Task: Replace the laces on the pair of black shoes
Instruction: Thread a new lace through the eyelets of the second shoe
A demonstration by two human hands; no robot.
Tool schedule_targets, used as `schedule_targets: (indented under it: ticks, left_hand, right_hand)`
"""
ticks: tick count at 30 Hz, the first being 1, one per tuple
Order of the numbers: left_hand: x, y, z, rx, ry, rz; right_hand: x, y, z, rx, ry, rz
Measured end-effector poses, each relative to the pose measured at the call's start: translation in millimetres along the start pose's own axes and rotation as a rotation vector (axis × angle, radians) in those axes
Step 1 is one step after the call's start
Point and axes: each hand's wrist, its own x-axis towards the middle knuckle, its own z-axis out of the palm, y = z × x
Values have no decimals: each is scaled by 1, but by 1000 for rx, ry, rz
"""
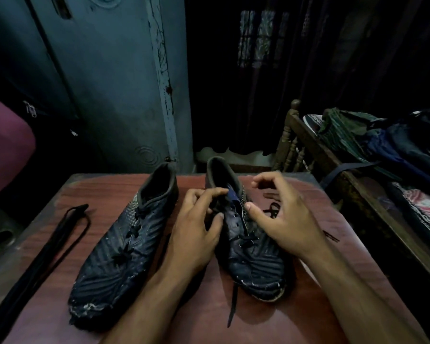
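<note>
Two worn black shoes stand on a reddish table [315, 247], toes toward me. The left shoe [119, 247] is laced and untouched. My left hand [196, 232] holds the right shoe [253, 261] at its lacing, fingers and thumb pinching the left eyelet flap beside the tongue. My right hand [283, 217] hovers over the shoe's right side, thumb tip on the eyelet edge, fingers loosely curled with nothing visibly in them. A loose black lace [272, 209] trails on the table under that hand. One end [233, 306] lies past the toe. The upper eyelets are bare.
A folded bundle of black laces [47, 247] lies along the table's left part. A wooden bed frame [308, 145] piled with clothes stands close on the right. A blue-grey metal cupboard [114, 83] rises behind the table, and a maroon bag [5, 145] sits at far left.
</note>
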Motion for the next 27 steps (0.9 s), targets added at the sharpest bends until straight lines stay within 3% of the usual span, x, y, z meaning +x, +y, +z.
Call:
schedule_targets:
  ticks: [6, 10, 14, 18, 23, 27]
  left_hand:
    - [-5, 17, -4, -34, 107, 267]
    - [-9, 31, -2, -136, 63, 390]
    - [-10, 30, -7, -75, 191, 373]
    - [-8, 23, -6, -56, 202, 226]
    - [-12, 17, -3, -217, 137, 90]
    - [-12, 19, -3, -167, 89, 56]
  right_hand:
    - [-6, -1, 16, -18, -223, -106]
    - [-5, -5, 16, 40, -132, -186]
    - [-3, -11, 19, -30, 20, -302]
    - [-4, -20, 8, 175, 202, -116]
    - [6, -27, 2, 985, 417, 370]
    - [11, -5, -7, 1079, 531, 582]
